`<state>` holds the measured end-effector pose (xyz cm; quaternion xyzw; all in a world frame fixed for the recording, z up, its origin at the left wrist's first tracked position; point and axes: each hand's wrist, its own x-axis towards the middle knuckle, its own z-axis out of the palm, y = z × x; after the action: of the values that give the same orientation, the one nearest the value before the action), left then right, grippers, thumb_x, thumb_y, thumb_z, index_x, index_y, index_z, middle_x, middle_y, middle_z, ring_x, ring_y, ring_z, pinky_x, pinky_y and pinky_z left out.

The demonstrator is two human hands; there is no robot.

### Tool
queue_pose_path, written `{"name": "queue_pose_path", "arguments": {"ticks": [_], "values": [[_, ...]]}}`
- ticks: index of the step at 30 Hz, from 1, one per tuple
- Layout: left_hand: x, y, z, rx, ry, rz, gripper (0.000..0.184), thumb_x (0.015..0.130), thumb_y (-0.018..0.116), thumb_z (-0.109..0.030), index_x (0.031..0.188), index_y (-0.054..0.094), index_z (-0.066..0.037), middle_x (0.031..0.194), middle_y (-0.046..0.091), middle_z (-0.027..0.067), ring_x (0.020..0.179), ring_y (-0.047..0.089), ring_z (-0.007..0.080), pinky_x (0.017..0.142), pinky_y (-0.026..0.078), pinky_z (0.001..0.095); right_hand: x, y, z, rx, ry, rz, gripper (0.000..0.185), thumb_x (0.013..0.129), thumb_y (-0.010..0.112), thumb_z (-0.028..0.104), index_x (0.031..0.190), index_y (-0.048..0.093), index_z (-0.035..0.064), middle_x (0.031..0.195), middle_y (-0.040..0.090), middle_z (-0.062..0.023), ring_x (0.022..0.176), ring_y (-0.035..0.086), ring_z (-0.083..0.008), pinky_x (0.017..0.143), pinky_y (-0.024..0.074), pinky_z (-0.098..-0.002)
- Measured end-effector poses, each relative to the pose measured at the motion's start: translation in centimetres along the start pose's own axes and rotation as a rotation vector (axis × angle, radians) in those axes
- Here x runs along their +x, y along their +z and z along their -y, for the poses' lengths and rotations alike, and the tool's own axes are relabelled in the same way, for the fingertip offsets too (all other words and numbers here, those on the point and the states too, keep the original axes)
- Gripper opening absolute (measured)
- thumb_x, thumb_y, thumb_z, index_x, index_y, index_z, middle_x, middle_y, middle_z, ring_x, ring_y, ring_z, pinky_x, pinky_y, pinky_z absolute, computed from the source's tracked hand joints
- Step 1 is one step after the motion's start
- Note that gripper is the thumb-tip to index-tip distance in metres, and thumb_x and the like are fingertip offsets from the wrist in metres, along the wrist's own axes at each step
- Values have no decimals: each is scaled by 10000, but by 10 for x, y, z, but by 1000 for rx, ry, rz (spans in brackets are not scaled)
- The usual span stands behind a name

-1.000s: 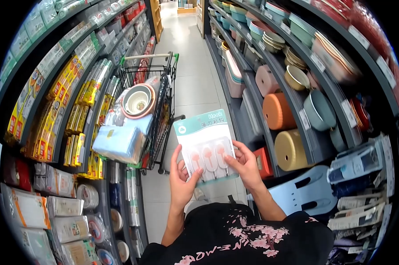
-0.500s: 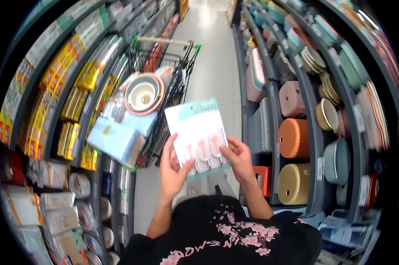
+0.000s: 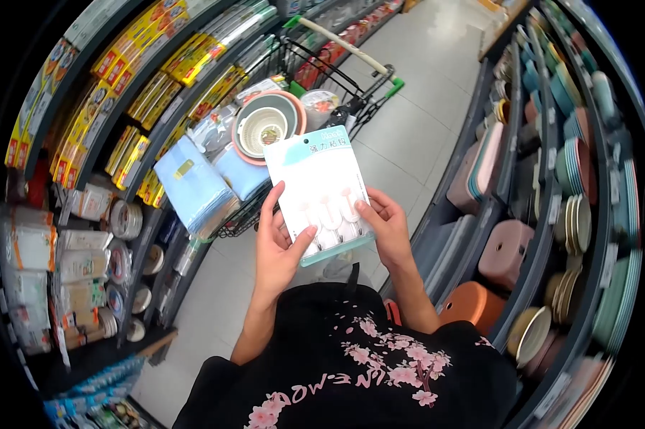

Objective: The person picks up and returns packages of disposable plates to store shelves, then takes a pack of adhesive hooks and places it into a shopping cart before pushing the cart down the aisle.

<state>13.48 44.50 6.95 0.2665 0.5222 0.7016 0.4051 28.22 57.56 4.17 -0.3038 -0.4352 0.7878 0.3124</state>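
Note:
A flat white and teal hook package (image 3: 315,171) is held upright in front of my body, with three pink-and-clear hooks showing near its lower edge. My left hand (image 3: 278,250) grips its lower left side, thumb on the front. On the lower right side, my right hand (image 3: 385,223) pinches the card between thumb and fingers. Just beyond the package is a black wire shopping cart (image 3: 336,79), loaded with nested round basins (image 3: 254,118) and a blue wrapped bundle (image 3: 194,186).
Shelves of yellow boxes (image 3: 115,53) and packaged goods (image 3: 29,243) line the left. Along the right, shelves hold a pink bin (image 3: 506,252), an orange bin (image 3: 472,306) and stacked bowls (image 3: 572,223). A tiled floor (image 3: 408,107) runs between them.
The view has turned left, so the aisle now slants to the upper right and the cart appears tilted. Both hands still hold the package, which sits nearer the cart's basins in the view.

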Motion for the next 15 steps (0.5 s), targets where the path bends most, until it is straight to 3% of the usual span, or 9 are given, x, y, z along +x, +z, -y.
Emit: {"name": "queue_pose_path", "arguments": {"ticks": [5, 8, 12, 15], "values": [[26, -8, 8, 13, 15, -179, 788, 880, 631, 84, 1531, 205, -38, 1344, 526, 223, 1222, 565, 249, 1001, 483, 354, 52, 10, 5, -51, 52, 142, 373, 951, 633, 52, 1287, 546, -85, 1134, 688, -152, 977, 671, -153, 825, 550, -264], [47, -21, 18, 21, -86, -306, 783, 876, 642, 78, 1525, 220, -34, 1376, 482, 219, 1225, 561, 262, 982, 501, 353, 89, 15, -6, -85, 80, 186, 351, 951, 631, 40, 1270, 555, -82, 1126, 691, -143, 969, 670, -143, 815, 547, -255], [86, -49, 47, 104, -106, -316, 745, 883, 675, 4, 1508, 269, -12, 1400, 422, 207, 1226, 553, 272, 965, 519, 349, 143, 29, -22, -196, 103, 223, 333, 951, 635, 50, 1260, 571, -55, 1094, 697, -117, 951, 654, -120, 812, 522, -244], [116, -69, 75, 233, -84, -374, 752, 869, 719, -81, 1485, 300, 21, 1430, 384, 228, 1271, 502, 314, 1012, 468, 387, 184, 36, -36, -301, 123, 293, 329, 950, 634, 49, 1257, 572, -52, 1094, 698, -96, 953, 643, -103, 826, 510, -228]]}}
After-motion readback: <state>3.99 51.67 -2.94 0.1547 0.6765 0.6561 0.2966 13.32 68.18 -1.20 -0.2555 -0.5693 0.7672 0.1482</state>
